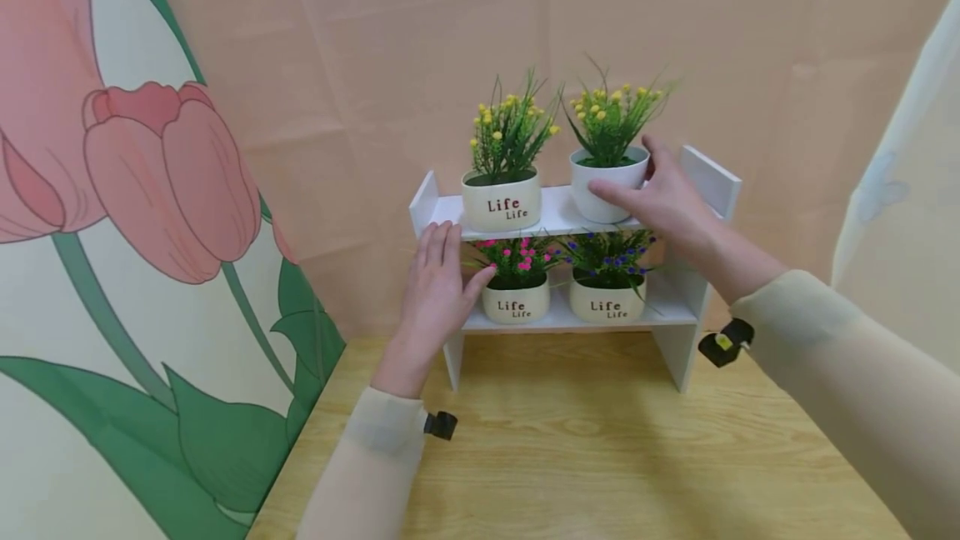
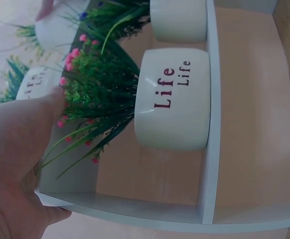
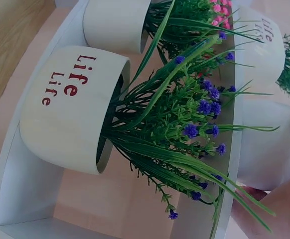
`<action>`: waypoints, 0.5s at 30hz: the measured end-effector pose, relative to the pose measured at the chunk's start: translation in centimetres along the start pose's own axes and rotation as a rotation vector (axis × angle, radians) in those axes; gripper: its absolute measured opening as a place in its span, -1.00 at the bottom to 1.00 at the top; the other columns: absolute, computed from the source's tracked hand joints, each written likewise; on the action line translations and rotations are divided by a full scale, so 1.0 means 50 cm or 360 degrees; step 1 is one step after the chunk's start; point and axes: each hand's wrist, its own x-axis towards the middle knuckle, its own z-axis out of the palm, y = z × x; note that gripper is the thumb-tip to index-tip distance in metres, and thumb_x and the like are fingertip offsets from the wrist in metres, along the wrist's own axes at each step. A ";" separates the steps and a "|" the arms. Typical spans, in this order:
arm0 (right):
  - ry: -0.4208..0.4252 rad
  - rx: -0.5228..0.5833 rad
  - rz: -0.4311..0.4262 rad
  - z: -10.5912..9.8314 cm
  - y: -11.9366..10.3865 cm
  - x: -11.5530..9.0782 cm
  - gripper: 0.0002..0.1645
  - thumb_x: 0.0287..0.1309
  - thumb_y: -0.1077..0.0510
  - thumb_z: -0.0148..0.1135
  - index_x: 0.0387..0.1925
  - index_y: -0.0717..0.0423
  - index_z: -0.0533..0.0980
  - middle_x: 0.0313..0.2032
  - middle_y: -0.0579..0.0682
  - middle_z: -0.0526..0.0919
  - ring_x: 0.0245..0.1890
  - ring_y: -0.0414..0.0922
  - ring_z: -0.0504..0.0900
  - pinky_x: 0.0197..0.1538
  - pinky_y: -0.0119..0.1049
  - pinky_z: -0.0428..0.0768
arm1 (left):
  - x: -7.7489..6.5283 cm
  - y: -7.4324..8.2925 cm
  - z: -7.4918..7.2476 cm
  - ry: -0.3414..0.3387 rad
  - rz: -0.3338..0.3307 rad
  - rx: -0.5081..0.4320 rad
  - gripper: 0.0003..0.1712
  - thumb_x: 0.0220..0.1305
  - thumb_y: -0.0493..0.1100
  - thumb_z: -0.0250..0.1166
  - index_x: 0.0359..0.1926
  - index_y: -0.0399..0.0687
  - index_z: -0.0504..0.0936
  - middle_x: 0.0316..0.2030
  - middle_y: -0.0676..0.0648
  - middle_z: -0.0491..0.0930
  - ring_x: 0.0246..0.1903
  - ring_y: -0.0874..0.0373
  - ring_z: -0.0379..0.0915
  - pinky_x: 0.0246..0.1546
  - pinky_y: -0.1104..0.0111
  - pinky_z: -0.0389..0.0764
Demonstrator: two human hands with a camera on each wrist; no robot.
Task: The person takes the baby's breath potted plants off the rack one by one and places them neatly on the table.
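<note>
My right hand holds a plain white pot with yellow flowers on the right of the upper shelf. Thumb in front, fingers round its right side. To its left sits a cream pot lettered "Life", also with yellow flowers. My left hand rests with straight fingers at the left end of the white two-tier rack, its thumb near the pink flowers. On the lower shelf stand a pink-flowered pot and a purple-flowered pot, both lettered "Life". Some right fingertips are hidden behind the white pot.
The rack stands on a wood-grain table against a pinkish cloth backdrop. A panel with large printed tulips borders the left side. The rack's raised right end panel is close to my right wrist.
</note>
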 end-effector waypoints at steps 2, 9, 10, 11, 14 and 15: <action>-0.0004 0.0030 0.0002 0.000 -0.002 0.000 0.61 0.29 -0.49 0.45 0.79 -0.04 -0.47 0.74 0.32 -0.09 0.69 0.28 0.06 0.67 0.28 0.09 | 0.000 0.000 0.000 0.0005 0.0002 -0.0001 0.04 0.61 0.32 0.26 0.71 -0.27 0.12 0.66 -0.30 0.15 0.71 -0.21 -0.13 0.72 0.04 -0.07; 0.0012 -0.0015 0.0007 0.000 -0.004 0.004 0.53 0.32 -0.47 0.45 0.81 0.00 -0.34 0.66 0.38 0.15 0.60 0.33 0.23 0.63 0.29 0.19 | -0.001 -0.002 0.002 -0.0001 -0.0001 -0.0004 0.03 0.61 0.32 0.25 0.71 -0.26 0.11 0.66 -0.30 0.15 0.71 -0.20 -0.14 0.72 0.03 -0.05; 0.0016 -0.0021 0.0004 0.000 -0.004 0.005 0.52 0.32 -0.46 0.45 0.81 0.01 -0.31 0.63 0.38 0.21 0.58 0.33 0.27 0.61 0.29 0.22 | -0.001 -0.002 0.002 0.0000 -0.0001 -0.0005 0.03 0.61 0.32 0.25 0.71 -0.26 0.11 0.66 -0.29 0.15 0.71 -0.20 -0.14 0.72 0.03 -0.05; 0.0019 -0.0017 0.0000 0.001 -0.004 0.005 0.50 0.32 -0.46 0.45 0.81 0.02 -0.27 0.61 0.38 0.25 0.55 0.32 0.30 0.60 0.28 0.25 | -0.001 -0.002 0.002 0.0003 -0.0001 -0.0007 0.03 0.62 0.32 0.25 0.71 -0.26 0.12 0.66 -0.29 0.16 0.71 -0.20 -0.13 0.72 0.03 -0.04; 0.0027 0.0006 -0.0009 0.002 -0.005 0.004 0.44 0.32 -0.44 0.47 0.81 0.04 -0.17 0.56 0.35 0.33 0.50 0.28 0.36 0.55 0.26 0.31 | -0.002 -0.001 0.002 0.0010 -0.0002 -0.0008 0.03 0.62 0.32 0.25 0.71 -0.25 0.13 0.66 -0.29 0.16 0.71 -0.19 -0.13 0.71 0.01 -0.01; 0.0026 0.0007 -0.0008 0.002 -0.005 0.003 0.44 0.33 -0.45 0.46 0.80 0.05 -0.17 0.57 0.35 0.32 0.50 0.28 0.36 0.55 0.26 0.31 | -0.002 -0.001 0.003 0.0012 -0.0001 -0.0008 0.03 0.61 0.32 0.25 0.71 -0.25 0.13 0.66 -0.29 0.16 0.71 -0.19 -0.13 0.71 0.01 -0.01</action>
